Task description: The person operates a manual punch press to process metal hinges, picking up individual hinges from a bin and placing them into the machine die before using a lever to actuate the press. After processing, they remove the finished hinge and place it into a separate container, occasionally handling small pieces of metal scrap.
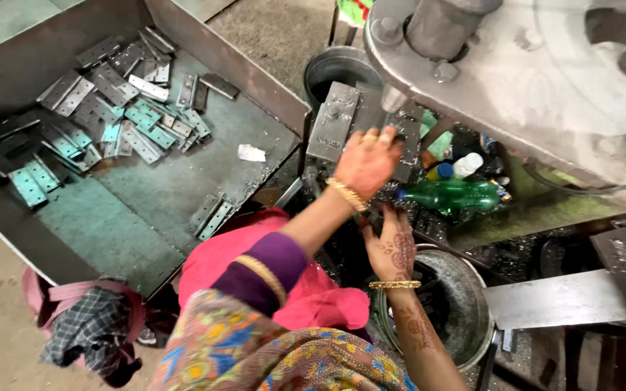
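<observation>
While left hand [368, 161] reaches forward, right hand [393, 250] curls below.

Left hand [368, 161] on press die [342, 122]; right hand [393, 246] below.

A tray [146, 210] fills the left of the view; a heap of plates [110, 108] lies in its far left part, and 2 plates [211, 216] lie near its right edge. Right of the tray stands the press [516, 65], with a die block [364, 127] under it. Bottles [458, 192] lie right of the block. A bucket [472, 311] sits below them, in front.
</observation>
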